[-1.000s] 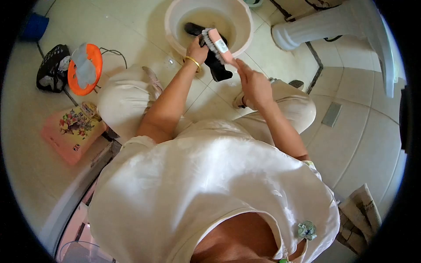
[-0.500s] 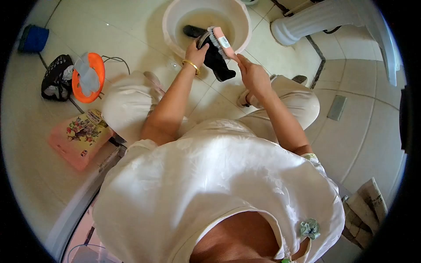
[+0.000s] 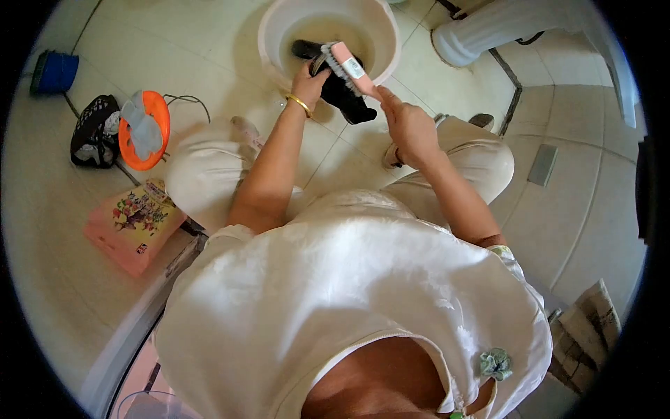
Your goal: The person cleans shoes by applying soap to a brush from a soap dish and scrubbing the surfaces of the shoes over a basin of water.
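My left hand (image 3: pixel 310 84), with a gold bangle at the wrist, grips a black shoe (image 3: pixel 347 102) by its opening, just over the near rim of a pale pink basin (image 3: pixel 269 43). Closed around the handle of a pink scrubbing brush (image 3: pixel 350 65) is my right hand (image 3: pixel 412 133). The brush's pale bristles face left and rest against or just above the shoe; exact contact is hard to make out. Cloudy water stands in the basin, and a second dark piece, apparently another shoe (image 3: pixel 306 49), lies in it, partly covered.
To the left are a blue tub-like object (image 3: pixel 56 71), a black patterned bag (image 3: pixel 93 133), an orange ring-shaped item (image 3: pixel 162 115) with a grey piece, and a pink printed packet (image 3: pixel 136 227). A white pedestal (image 3: pixel 481 36) stands at upper right.
The brush head has shifted slightly left and up along the shoe. The shoe's lower end sits a little higher. Both hands keep their hold, and the whole view has shifted slightly.
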{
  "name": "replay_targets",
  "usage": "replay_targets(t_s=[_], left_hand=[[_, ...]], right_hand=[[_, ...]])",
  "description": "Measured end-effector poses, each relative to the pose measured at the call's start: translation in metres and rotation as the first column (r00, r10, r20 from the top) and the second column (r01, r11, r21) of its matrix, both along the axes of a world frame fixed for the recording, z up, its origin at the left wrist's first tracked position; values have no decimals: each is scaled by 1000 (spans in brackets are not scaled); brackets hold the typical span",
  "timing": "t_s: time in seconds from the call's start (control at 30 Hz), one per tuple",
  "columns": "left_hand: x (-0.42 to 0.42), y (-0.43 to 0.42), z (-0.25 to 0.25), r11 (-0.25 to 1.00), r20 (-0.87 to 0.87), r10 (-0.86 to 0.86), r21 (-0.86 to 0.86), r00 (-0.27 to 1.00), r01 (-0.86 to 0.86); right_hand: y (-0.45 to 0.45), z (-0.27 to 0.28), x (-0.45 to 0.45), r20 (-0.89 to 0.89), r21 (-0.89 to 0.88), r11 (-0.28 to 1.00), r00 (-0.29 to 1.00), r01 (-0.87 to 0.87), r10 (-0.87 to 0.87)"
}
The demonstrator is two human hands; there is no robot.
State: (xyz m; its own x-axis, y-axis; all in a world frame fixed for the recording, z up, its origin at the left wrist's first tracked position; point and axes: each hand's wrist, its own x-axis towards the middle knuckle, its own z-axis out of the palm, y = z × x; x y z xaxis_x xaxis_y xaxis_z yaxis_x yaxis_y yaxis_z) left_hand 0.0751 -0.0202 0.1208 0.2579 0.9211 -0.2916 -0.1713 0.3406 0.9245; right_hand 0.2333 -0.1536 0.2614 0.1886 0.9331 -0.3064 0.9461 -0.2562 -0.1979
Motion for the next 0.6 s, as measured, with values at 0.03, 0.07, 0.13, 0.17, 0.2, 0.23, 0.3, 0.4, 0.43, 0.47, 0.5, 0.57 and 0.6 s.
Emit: replay_targets(t_s=[0.03,0.07,0.13,0.17,0.2,0.23,0.3,0.4,0.43,0.47,0.5,0.57,0.6], left_hand=[[0,0,0,1000,14,-13,5,1000,13],[0,1,0,1000,27,-25,11,999,25],[1,0,4,1000,61,-14,23,998,13],[2,0,6,1000,78,-5,31,997,3],[1,-2,8,1000,91,11,7,996,-12],[2,-4,12,1000,105,25,-20,994,-23],[8,-3,14,1000,186,20,-11,982,-18],[4,-2,25,992,235,-37,129,971,7],[1,-2,46,979,172,-54,205,984,18],[-1,-2,58,960,110,-65,278,992,32],[-2,2,57,988,248,-35,152,968,-4],[-4,7,58,999,442,14,36,897,-33],[-7,9,61,999,532,47,-22,846,-42]], right_hand=[[3,-4,7,-44,22,999,998,42,-41],[7,-12,18,-89,41,996,993,84,-80],[5,-18,28,-165,98,986,979,138,-120],[3,-19,30,-193,137,980,974,146,-118],[0,-21,30,-220,170,973,968,158,-118],[-4,-28,30,-282,200,966,954,164,-103],[-5,-34,29,-394,273,944,917,183,-64],[-3,-11,21,-801,-202,870,435,449,-411],[-4,-5,22,-811,-188,876,433,445,-394],[-6,-1,26,-819,-173,881,433,440,-377],[-9,2,32,-825,-156,887,436,434,-359],[-13,7,45,-757,54,933,624,356,-194],[-14,9,52,-699,156,942,707,297,-108]])
